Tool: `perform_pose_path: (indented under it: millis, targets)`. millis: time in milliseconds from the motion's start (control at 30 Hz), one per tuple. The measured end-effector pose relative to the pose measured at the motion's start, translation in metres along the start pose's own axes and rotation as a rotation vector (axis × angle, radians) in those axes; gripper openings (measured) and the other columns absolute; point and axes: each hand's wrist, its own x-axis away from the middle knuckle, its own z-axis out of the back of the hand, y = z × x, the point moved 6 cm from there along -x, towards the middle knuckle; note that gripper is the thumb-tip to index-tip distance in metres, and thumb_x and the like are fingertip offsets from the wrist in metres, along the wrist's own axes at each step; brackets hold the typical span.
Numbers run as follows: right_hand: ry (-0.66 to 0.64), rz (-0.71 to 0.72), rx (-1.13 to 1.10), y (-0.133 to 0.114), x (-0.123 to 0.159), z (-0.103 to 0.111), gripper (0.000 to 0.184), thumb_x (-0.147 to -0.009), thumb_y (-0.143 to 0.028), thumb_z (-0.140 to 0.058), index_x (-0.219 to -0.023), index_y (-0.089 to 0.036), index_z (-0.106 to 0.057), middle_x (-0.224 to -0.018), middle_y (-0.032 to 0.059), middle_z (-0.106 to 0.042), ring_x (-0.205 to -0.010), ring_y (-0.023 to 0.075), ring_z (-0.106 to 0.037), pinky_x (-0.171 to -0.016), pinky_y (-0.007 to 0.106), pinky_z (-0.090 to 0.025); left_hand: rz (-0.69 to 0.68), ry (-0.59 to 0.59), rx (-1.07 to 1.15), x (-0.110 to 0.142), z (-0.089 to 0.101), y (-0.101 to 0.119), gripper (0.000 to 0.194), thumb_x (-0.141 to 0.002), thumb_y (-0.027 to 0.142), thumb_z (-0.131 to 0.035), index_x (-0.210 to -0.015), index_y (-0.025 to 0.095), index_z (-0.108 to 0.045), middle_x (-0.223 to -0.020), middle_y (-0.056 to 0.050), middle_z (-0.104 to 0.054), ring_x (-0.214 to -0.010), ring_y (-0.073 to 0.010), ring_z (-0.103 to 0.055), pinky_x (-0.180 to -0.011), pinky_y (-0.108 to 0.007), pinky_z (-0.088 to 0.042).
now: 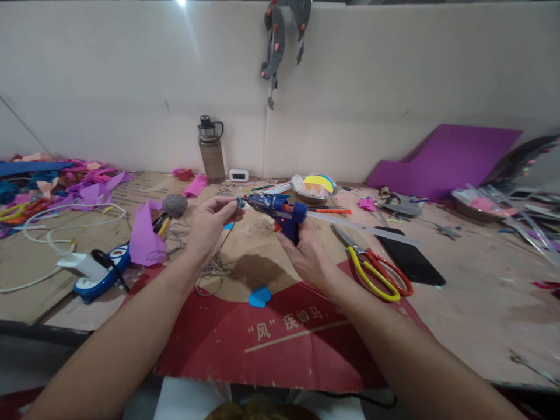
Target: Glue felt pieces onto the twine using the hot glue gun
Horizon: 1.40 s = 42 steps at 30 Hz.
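My right hand (306, 251) is wrapped round the handle of a blue hot glue gun (280, 211), and a long translucent glue stick (367, 227) juts from its back end. The gun's nozzle points left, close to the fingertips of my left hand (213, 224). Those fingers are closed in a pinch on a small grey-blue piece (240, 202), too small to make out fully. Loose grey yarn (213, 269) lies below that hand, with its ball (175, 205) to the left. A blue foam scrap (259, 296) rests on the red and brown cardboard (280, 350).
To the right lie scissors (371, 268) with red and yellow handles and a black phone (411, 256). A bowl (312, 195) and a bottle (212, 153) stand at the back. On the left are a blue power strip (102, 274), white cable and foam scraps (91, 189).
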Motion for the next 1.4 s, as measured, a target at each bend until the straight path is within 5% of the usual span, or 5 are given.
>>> perform_pose_path:
  millis: [1400]
  targets:
    - [0.007, -0.018, -0.001, 0.0007, 0.0007, -0.0012, 0.02, -0.086, -0.025, -0.047, -0.106, -0.02, -0.05, -0.093, 0.0091, -0.06, -0.086, 0.025, -0.056, -0.085, 0.046, -0.047, -0.014, 0.002, 0.002, 0.0001, 0.0018, 0.0005, 0.018, -0.064, 0.027, -0.078, -0.074, 0.016, -0.067, -0.068, -0.001, -0.067, -0.061, -0.012, -0.064, -0.064, -0.026, -0.053]
